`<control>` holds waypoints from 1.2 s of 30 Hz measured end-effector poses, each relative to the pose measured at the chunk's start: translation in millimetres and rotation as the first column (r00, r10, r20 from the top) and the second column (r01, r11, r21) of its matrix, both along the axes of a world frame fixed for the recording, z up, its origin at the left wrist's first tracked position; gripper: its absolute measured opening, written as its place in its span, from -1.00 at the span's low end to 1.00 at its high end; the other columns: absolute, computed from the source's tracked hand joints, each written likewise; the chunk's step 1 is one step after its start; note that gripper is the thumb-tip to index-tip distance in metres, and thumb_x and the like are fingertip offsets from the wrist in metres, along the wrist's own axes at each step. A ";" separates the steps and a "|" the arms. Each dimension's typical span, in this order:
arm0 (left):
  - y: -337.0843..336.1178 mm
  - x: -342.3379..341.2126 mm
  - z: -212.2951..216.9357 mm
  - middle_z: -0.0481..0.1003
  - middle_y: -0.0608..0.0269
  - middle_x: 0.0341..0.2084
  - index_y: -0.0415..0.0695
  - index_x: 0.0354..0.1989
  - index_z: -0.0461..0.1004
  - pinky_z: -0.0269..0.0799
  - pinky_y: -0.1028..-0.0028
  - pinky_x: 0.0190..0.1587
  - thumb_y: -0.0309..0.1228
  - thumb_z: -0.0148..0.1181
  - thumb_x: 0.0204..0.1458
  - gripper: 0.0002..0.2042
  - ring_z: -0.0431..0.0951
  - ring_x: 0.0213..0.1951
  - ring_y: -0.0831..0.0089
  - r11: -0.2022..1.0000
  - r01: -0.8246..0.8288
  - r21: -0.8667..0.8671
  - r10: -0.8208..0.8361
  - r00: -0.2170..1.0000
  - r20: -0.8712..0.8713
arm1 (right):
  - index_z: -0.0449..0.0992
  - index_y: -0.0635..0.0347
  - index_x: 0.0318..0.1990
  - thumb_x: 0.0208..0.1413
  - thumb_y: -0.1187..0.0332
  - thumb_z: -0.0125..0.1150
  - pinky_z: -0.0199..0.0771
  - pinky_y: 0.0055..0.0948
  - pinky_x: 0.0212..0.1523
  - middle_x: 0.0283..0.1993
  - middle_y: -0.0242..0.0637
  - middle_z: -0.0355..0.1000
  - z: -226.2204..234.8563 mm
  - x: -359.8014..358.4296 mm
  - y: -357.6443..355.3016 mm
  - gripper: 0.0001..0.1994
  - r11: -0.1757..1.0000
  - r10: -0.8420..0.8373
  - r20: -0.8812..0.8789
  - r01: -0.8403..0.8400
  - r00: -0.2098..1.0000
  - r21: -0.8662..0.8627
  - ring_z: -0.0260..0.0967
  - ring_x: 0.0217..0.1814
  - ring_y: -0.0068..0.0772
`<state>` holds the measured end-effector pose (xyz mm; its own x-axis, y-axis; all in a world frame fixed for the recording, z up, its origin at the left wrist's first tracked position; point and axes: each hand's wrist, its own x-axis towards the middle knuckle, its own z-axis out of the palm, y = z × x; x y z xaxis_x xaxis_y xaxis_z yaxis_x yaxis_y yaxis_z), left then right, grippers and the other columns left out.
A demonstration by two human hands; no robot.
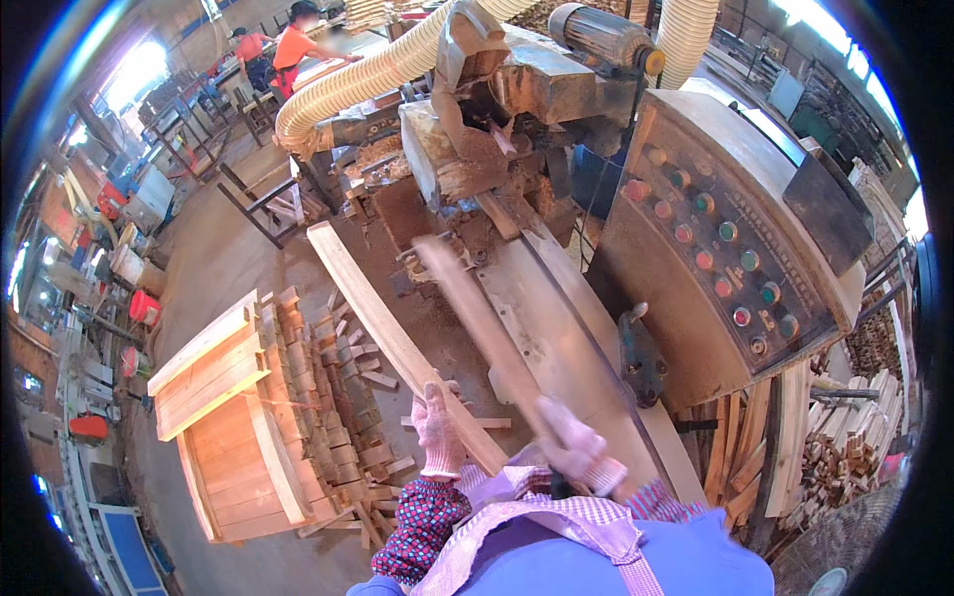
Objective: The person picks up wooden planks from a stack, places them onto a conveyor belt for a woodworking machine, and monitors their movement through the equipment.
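Note:
My left hand [437, 432], in a pale knit glove, is closed round a long light wooden plank [373, 313] that slants up and away to the left. My right hand [574, 447], gloved too and smeared by motion, grips a second wooden plank [482, 323]. That plank is blurred and held over the left side of the machine's metal bed [586, 358]. Past its far end, a short wooden piece [499, 215] lies on the bed beside the fence, running into the dusty cutter housing [467, 149] of the woodworking machine.
A control panel [711, 248] with several red and green buttons stands at the right. Stacked boards [234, 437] are at the left, beside small wood offcuts [373, 377]. Ribbed hoses [388, 74] arch over the machine. Bundled sticks [855, 437] lie lower right. Another person [298, 50] works far left.

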<state>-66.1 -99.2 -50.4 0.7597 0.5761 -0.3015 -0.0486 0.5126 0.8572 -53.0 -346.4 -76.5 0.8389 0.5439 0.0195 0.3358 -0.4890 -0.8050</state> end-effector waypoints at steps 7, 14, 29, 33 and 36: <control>5.3 5.7 -20.2 0.50 0.22 -0.36 -0.13 0.12 0.33 0.56 0.41 -0.36 -0.13 0.09 0.27 -0.61 0.52 -0.44 0.46 0.999 0.002 -0.032 -0.003 1.000 -0.002 | 0.37 0.26 0.23 0.10 0.30 0.09 0.15 0.03 0.35 0.31 0.12 0.25 -34.3 14.7 -46.4 -0.49 0.835 -0.011 0.502 0.284 0.865 -0.472 0.21 0.32 0.18; -0.9 15.9 -16.6 0.51 0.21 -0.32 -0.13 0.14 0.31 0.57 0.40 -0.32 -0.15 0.08 0.27 -0.61 0.52 -0.39 0.46 0.998 0.041 -0.042 -0.041 0.999 -0.009 | 0.41 0.25 0.16 0.24 0.23 -0.05 0.15 -0.11 0.35 0.29 -0.02 0.30 -64.1 264.4 58.2 -0.59 0.792 0.047 0.681 0.388 0.731 -0.471 0.22 0.31 -0.02; 139.8 -4.8 -0.7 0.14 -0.18 0.35 -0.33 0.38 0.07 0.02 0.22 0.42 -0.22 0.29 0.08 -0.23 0.15 0.38 0.07 0.230 -0.018 0.973 0.197 0.980 -0.028 | 0.14 0.28 0.40 0.08 0.34 0.26 0.10 -0.18 0.44 0.42 0.15 0.12 1.3 -5.1 -12.4 -0.28 0.961 -0.107 0.092 0.127 0.990 -0.246 0.11 0.45 0.08; 326.2 -40.6 21.8 0.20 -0.20 0.27 -0.48 0.31 -0.02 0.21 0.18 0.27 -0.12 0.24 0.12 -0.19 0.34 0.19 0.06 0.359 -0.372 0.856 0.798 0.597 -0.075 | 0.14 0.23 0.40 0.10 0.37 0.17 0.07 -0.09 0.44 0.43 0.15 0.09 -34.6 -15.4 -60.4 -0.32 0.794 -0.113 0.297 0.266 0.948 -0.546 0.08 0.44 0.21; 431.3 -78.6 -1.7 0.38 -0.01 0.00 -0.32 0.09 0.23 0.38 0.20 0.06 -0.19 0.23 0.12 -0.47 0.45 0.00 0.15 0.587 -0.688 0.426 0.804 0.559 -0.204 | 0.17 0.16 0.39 0.20 0.32 0.04 0.01 0.01 0.46 0.43 0.12 0.10 -32.1 48.3 -29.2 -0.42 0.765 0.039 0.480 0.282 0.877 -0.578 0.05 0.45 0.20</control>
